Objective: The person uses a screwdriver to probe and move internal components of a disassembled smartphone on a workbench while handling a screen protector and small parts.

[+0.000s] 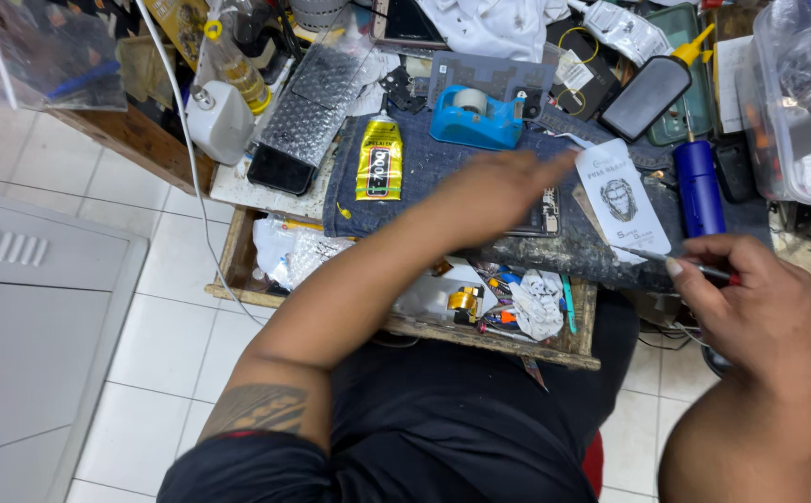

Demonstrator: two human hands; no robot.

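Observation:
My left hand [499, 191] reaches out flat over the dark cloth mat [424, 172], blurred, its fingers pointing at a white printed packet [621, 197]. Under the hand lies an opened phone [549, 212], partly hidden. My right hand [750, 298] is at the right, fingers closed on thin metal tweezers [652, 255] whose tip rests near the packet's lower edge. A blue cylindrical tool [700, 186] lies just right of the packet.
A yellow glue tube [379, 160] and a blue tape dispenser [475, 116] sit on the mat's far left. An open drawer [503, 307] of small parts is below the bench edge. Phones, bubble wrap [317, 93] and a plastic box [797, 102] crowd the back.

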